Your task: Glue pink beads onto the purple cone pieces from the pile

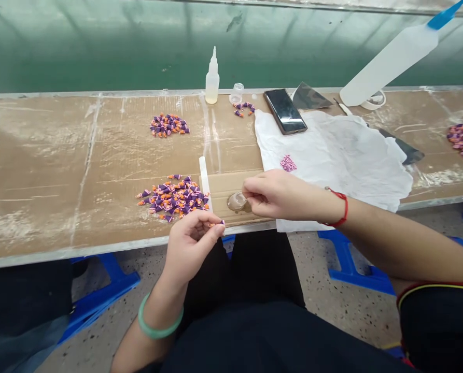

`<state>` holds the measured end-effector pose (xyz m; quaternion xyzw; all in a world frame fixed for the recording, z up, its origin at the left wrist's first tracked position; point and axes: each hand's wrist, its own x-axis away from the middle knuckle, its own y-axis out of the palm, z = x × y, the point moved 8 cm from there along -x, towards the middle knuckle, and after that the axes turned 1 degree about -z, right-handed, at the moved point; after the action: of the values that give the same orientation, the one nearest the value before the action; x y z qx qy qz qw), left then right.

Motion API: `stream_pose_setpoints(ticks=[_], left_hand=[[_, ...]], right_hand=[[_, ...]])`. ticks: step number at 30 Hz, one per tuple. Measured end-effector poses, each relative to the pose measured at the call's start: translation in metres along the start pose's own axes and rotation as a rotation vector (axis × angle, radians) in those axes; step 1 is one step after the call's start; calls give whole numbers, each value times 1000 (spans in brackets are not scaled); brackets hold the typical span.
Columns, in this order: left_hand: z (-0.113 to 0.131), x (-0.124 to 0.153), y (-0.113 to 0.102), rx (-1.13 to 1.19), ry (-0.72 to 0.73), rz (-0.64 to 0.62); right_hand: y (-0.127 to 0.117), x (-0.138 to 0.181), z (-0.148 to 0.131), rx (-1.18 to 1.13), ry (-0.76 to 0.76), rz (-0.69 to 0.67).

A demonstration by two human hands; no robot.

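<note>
My left hand (192, 239), wearing a green bangle, pinches a small purple and orange figurine (218, 224) between thumb and forefinger, just off the table's front edge. My right hand (268, 194), with a red string bracelet, is closed in a pinch; anything in its fingertips is too small or hidden to make out. Those fingertips are right beside a small clear cup (236, 201), which stands on a cardboard piece (225, 182). Left of it lie a white flat stick (204, 175) and a pile of purple and orange figurines (177, 198).
Tiny pink pieces (288, 163) lie on a white paper sheet (332, 155). Behind are a phone (285, 111), a small dropper bottle (212, 80), a clear jar (237, 92) and a large blue-tipped bottle (390, 65). Another figurine pile (169, 125) sits farther back.
</note>
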<state>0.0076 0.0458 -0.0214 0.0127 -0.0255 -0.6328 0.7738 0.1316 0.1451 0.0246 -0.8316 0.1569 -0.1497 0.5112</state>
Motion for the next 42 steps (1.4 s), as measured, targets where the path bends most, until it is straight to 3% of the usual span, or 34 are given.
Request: stream_pose_setpoints(ticks=[6, 17, 20, 24, 28, 34, 42], left_hand=[[-11, -1, 3, 25, -80, -26], [-11, -2, 0, 84, -72, -7], [-12, -1, 0, 178, -72, 22], [-6, 4, 5, 409, -52, 51], [7, 10, 18, 564, -33, 21], [19, 18, 27, 594, 3, 5], [26, 20, 26, 421, 62, 58]], right_hand=[[10, -12, 0, 209, 35, -167], [9, -15, -3, 257, 27, -197], [3, -11, -3, 113, 33, -133], [-6, 2, -10, -404, 89, -9], [0, 13, -24, -820, 120, -10], [-1, 21, -38, -831, 50, 4], [-18, 27, -49, -665, -113, 108]])
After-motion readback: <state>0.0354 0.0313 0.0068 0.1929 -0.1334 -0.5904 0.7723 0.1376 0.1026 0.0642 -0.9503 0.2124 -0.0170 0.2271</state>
